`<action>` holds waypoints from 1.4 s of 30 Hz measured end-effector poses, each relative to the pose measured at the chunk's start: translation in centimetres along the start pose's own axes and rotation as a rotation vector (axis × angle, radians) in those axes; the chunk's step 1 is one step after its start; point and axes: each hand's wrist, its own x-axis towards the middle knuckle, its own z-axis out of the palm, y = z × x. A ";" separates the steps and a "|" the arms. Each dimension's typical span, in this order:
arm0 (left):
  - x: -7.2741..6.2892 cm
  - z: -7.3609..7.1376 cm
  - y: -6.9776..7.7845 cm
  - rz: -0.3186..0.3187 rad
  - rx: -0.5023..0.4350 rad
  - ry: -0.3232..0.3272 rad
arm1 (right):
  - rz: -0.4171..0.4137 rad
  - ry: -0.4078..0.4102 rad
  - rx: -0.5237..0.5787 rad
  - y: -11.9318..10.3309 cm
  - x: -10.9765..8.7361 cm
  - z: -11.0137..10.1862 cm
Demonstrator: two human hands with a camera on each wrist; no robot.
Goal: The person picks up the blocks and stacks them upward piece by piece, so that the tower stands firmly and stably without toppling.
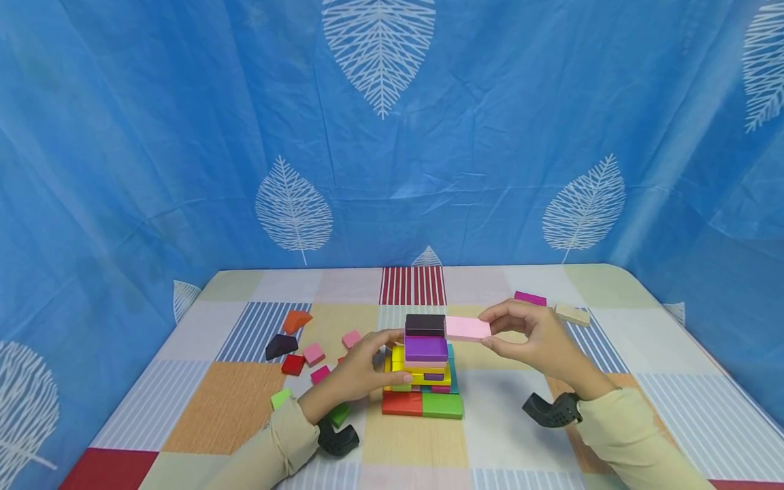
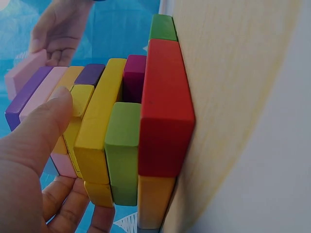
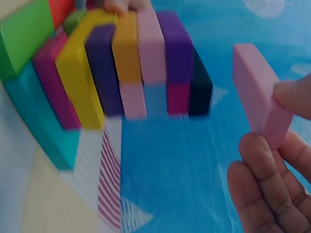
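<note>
A stack of coloured blocks (image 1: 426, 376) stands on the table, with a red block (image 1: 401, 403) and a green block (image 1: 442, 405) at its near base. Near the top are a purple block (image 1: 426, 348) and a black block (image 1: 425, 324). My left hand (image 1: 360, 371) holds the stack from the left; its thumb (image 2: 53, 114) lies along the near side by the yellow blocks, the fingers reaching round behind. To the right of the top, my right hand (image 1: 539, 340) pinches a flat pink block (image 3: 255, 90) by its end. In the right wrist view, that block is apart from the stack.
Loose blocks lie left of the stack, among them an orange one (image 1: 297, 321), a black one (image 1: 282, 346) and a red one (image 1: 292, 365). A magenta block (image 1: 530, 298) and a beige block (image 1: 572, 314) lie behind my right hand. A blue curtain (image 1: 465, 136) hangs behind the table.
</note>
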 end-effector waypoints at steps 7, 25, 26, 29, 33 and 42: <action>0.0 -0.1 0.1 0.004 -0.001 -0.003 | -0.098 -0.001 -0.181 -0.7 0.0 2.8; 0.2 -0.2 0.0 0.012 -0.008 -0.013 | -0.227 0.053 -0.266 -0.2 0.5 5.5; 0.2 -0.2 0.0 0.014 -0.009 -0.012 | -0.223 0.051 -0.269 -0.2 0.5 5.6; 0.2 -0.1 -0.1 0.015 -0.013 -0.008 | -0.216 0.049 -0.282 -0.2 0.6 5.6; 0.2 -0.1 0.1 0.024 -0.026 -0.012 | -0.190 0.030 -0.275 -0.4 0.8 5.4; -0.2 -0.6 1.6 0.073 -0.084 0.036 | 0.016 -0.144 -0.064 0.8 1.5 3.5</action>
